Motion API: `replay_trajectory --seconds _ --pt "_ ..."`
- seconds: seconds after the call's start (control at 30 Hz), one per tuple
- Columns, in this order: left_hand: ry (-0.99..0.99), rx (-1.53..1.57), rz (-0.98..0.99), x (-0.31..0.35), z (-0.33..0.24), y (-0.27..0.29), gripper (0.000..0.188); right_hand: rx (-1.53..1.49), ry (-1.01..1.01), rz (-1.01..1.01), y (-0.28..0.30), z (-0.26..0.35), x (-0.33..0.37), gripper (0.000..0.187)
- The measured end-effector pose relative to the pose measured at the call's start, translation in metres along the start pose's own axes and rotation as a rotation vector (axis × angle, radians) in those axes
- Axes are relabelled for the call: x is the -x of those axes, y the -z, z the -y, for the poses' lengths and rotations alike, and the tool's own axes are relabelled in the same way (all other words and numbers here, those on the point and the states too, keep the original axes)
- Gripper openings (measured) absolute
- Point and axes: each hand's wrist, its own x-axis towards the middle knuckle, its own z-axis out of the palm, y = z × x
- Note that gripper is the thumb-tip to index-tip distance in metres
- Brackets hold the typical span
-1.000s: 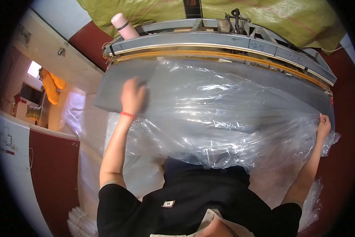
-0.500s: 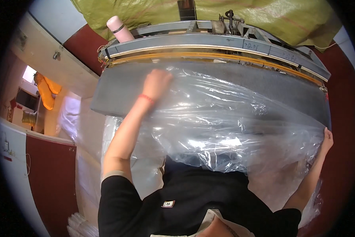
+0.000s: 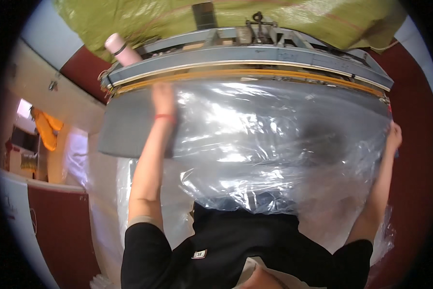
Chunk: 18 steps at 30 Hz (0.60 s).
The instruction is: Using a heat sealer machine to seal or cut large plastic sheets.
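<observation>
A clear, shiny plastic sheet lies wrinkled across a grey padded board and hangs down in front of me. My left hand, with a red band at the wrist, is near the board's far edge. Its fingers are blurred but look closed on the sheet's left side; bare grey board shows to the left of it. At the far right end of the board, my right hand pinches the sheet's right edge. The sheet stretches between both hands.
Behind the board runs a grey metal frame with orange strips along it. A pink bottle leans at its left end, and a dark clamp stands on top. Yellow-green woven sheeting hangs behind. An open doorway is at left.
My left hand has moved left and slightly toward the far edge, and my right hand has moved away from me. The sheet now covers more of the board's far side.
</observation>
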Motion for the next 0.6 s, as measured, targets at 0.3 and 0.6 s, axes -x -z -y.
replay_trajectory --seconds 0.3,0.6 --pt "0.177 0.239 -0.151 -0.06 0.082 0.019 0.015 -0.004 0.02 0.03 -0.199 0.056 0.023 0.024" --pt "0.38 0.236 -0.298 -0.064 0.067 0.015 0.016 -0.032 0.028 -0.054 -0.199 0.064 0.02 0.017"
